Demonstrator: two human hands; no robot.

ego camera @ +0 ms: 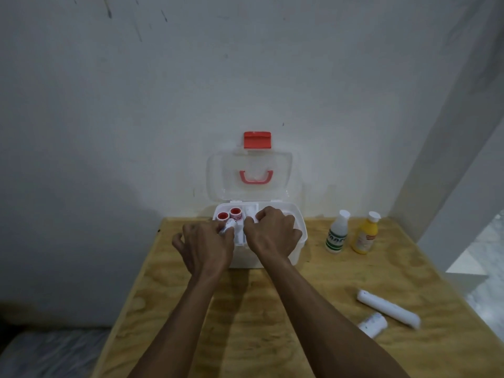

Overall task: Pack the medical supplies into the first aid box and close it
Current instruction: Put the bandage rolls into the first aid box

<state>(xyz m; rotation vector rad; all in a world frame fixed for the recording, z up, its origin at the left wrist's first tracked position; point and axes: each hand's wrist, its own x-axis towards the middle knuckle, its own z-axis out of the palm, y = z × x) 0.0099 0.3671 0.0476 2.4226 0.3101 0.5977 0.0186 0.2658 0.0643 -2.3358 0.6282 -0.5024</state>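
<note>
A white first aid box (298,248) stands open at the table's far edge, its clear lid (218,175) with a red handle and red latch leaning against the wall. Two red-rimmed tape rolls (229,214) sit in its back left tray compartment. My left hand (204,244) holds a small white tube with a printed label over the box's left side. Over the middle of the box, my right hand (272,233) has its fingers curled on something white; what it is stays hidden.
To the right of the box stand a white bottle with green print (337,236) and a yellow bottle (365,236). A long white roll (388,308) and a small white bottle (373,324) lie near the wooden table's (245,323) right edge.
</note>
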